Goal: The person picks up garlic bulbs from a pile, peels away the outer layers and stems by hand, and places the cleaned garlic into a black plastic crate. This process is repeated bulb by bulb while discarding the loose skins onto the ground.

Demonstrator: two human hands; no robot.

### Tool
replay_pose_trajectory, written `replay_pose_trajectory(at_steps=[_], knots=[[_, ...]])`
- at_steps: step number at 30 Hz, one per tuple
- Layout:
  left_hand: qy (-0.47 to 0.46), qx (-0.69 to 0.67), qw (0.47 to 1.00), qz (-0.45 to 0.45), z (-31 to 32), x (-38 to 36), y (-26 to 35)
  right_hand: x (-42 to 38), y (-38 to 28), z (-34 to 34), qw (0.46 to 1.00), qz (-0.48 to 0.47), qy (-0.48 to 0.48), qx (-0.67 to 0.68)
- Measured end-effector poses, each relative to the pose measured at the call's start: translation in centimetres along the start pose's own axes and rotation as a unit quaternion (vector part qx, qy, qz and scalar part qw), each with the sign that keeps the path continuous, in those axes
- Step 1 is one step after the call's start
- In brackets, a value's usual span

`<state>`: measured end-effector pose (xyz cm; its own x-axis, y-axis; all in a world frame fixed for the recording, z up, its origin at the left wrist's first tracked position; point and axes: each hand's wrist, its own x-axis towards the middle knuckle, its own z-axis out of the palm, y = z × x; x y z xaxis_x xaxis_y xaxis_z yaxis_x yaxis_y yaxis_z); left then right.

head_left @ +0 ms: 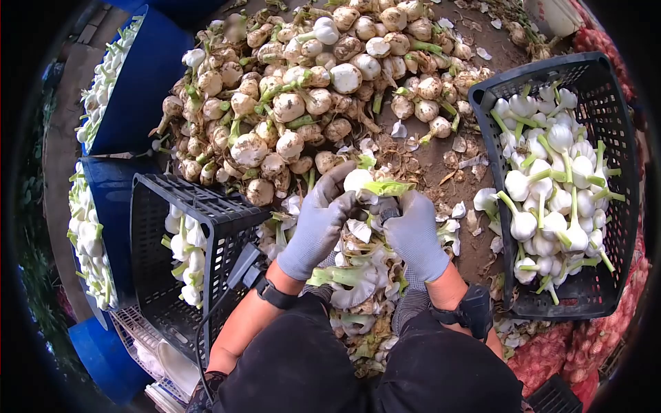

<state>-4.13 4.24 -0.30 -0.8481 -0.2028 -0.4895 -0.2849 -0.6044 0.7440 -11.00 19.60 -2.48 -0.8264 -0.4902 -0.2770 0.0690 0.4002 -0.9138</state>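
Note:
A white garlic bulb (357, 181) with a pale green stem (390, 188) is held up in front of my knees. My left hand (318, 224), in a grey-white glove with soiled fingertips, is closed around the bulb's left side. My right hand (417, 234), gloved too, is closed at the stem's right end. Something dark shows by its thumb, too hidden to name. Beneath both hands lie peeled leaves and skins (358, 279). Just beyond them rises a heap of soil-stained garlic bulbs (289, 107) with cut stems.
To the right, a black crate (492, 124) holds cleaned white garlic (551, 186). A second black crate (165, 255) with some garlic stands tilted at the left. Blue tubs (148, 82) of garlic line the far left. Red mesh sacks (599, 344) lie at the right edge.

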Motion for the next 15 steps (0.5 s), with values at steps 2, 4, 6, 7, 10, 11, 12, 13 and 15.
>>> replay_pose_trajectory(at_steps=[2, 4, 6, 7, 10, 11, 12, 13, 15], knots=[[0.002, 0.062, 0.997, 0.051, 0.2, 0.1, -0.5, -0.3, -0.8, 0.1, 0.998, -0.049, 0.033, -0.024], [0.0, 0.184, 0.972, 0.145, 0.5, 0.4, -1.0, -0.8, -2.4, -0.6, 0.955, -0.199, 0.06, -0.212], [-0.013, 0.194, 0.976, 0.093, -0.5, 0.7, -0.2, -0.8, -1.8, -0.6, 0.946, -0.223, 0.07, -0.224], [-0.02, 0.184, 0.979, 0.082, -0.7, 0.7, -0.1, -0.5, -1.6, -0.8, 0.935, -0.25, 0.08, -0.238], [-0.099, 0.128, 0.986, 0.04, -0.4, -0.2, 0.5, 1.8, -1.2, -2.7, 0.921, -0.22, 0.145, -0.287], [-0.115, 0.117, 0.986, -0.011, -0.7, -0.7, 0.2, 3.0, -0.6, -3.7, 0.926, -0.127, 0.176, -0.309], [-0.118, 0.147, 0.982, 0.019, -1.0, -0.8, -0.6, 3.7, -0.3, -4.6, 0.927, -0.124, 0.168, -0.31], [-0.121, 0.178, 0.975, 0.049, -1.2, -0.7, -1.0, 4.0, -0.1, -5.1, 0.929, -0.121, 0.161, -0.31], [-0.09, 0.138, 0.986, 0.025, -0.7, -0.8, -0.8, 3.5, 0.4, -4.7, 0.935, -0.105, 0.125, -0.314]])
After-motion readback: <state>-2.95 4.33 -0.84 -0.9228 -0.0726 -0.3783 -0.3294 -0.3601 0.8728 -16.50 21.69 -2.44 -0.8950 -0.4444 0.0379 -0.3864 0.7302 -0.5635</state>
